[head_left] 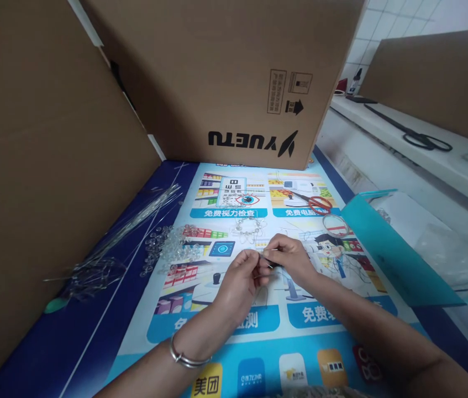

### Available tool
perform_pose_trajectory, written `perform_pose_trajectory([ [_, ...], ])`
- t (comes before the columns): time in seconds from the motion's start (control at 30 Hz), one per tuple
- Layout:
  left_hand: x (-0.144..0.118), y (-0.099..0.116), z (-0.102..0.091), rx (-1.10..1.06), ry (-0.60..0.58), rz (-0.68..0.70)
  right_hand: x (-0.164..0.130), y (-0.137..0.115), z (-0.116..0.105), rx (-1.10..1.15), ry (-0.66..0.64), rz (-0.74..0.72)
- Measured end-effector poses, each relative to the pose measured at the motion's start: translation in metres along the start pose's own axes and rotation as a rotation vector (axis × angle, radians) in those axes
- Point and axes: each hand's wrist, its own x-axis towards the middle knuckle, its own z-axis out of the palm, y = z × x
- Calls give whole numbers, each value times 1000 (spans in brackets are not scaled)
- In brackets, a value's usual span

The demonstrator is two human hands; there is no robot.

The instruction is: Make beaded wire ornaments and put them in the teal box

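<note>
My left hand (pixel 247 276) and my right hand (pixel 292 258) meet over the printed table cover, fingertips pinched close together. A small dark piece (pixel 274 263) with a thin shiny end shows between them; my fingers hide most of it, and I cannot make out its kind. Just beyond my hands lies a ring of clear beads and thin wire loops (pixel 248 225). To the left is a spread of clear beads (pixel 169 249). Farther left lies a bundle of thin metal wires (pixel 142 218), with a tangle of bent wire pieces (pixel 95 276) at its near end.
Red-handled scissors (pixel 319 204) and a roll of clear tape (pixel 335 225) lie beyond my right hand. An open teal box (pixel 399 254) holding clear plastic bags stands at right. Large cardboard panels (pixel 234 72) wall the back and left. Black scissors (pixel 420 138) rest on a white ledge.
</note>
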Motion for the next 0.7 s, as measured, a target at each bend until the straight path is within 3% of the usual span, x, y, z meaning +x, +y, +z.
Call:
perform_pose_trajectory([
  [0.23,1,0,-7,-8,-24,-81,-3,8,3,-363,32,-282],
  [0.43,3,0,-11,48,-23,-153,-4,14,0,-657,-42,-486],
  [0.53,1,3,-9,74,-30,-157,-5,14,-1,-739,-85,-498],
  [0.7,-2,6,-6,119,-84,-130,-7,5,1,-480,-96,-337],
])
